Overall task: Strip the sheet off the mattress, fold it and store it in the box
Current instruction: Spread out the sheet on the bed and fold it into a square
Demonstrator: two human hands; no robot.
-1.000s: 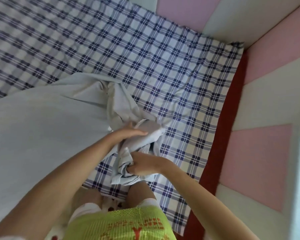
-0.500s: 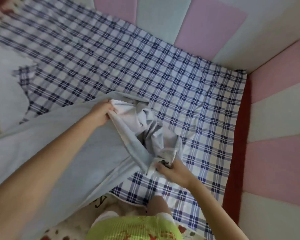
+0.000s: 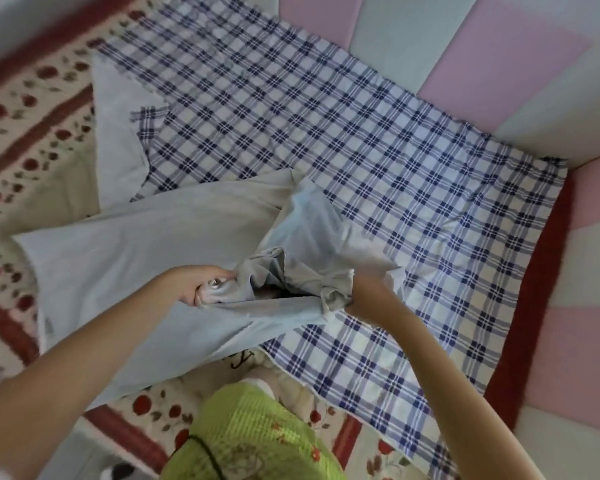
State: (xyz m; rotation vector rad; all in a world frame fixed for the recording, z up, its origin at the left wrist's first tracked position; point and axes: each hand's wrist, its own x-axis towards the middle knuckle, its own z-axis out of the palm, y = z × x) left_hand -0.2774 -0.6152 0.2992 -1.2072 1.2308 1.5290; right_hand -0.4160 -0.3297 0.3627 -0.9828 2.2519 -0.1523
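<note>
— Sheet (image 3: 326, 140) first: where is it?

— Mostly spread on the mattress (image 3: 32, 140), reaching the far right corner by the padded wall panels (image 3: 499, 57). The near left part is lifted and turned over, and a gathered bunch of it hangs between the two hands.

— What does the cloth look like?

— Thin woven fabric. The top face is a navy-and-white plaid grid and the underside is plain pale blue-grey. The far left corner is folded back in a triangle, so the plain side shows there too. Soft creases run across the flat part, and the bunch in the middle is crumpled into deep folds.

— And the hands?

— The left hand (image 3: 201, 287) has its fingers curled tight round a twisted wad of the plain side. The right hand (image 3: 359, 294) is blurred and sunk into the folds. Its fingers are hidden, so I cannot tell how it holds. A band of cloth runs taut from one to the other.

— The mattress itself?

— Cream, printed with red fruit and dark red stripes, bare along the left and near edges. A dark red strip (image 3: 534, 289) runs down its right side, against the pink and pale rectangular panels.

— Anything nearer?

— A lime-green garment (image 3: 257, 434) with a waffle texture, at the bottom edge.
</note>
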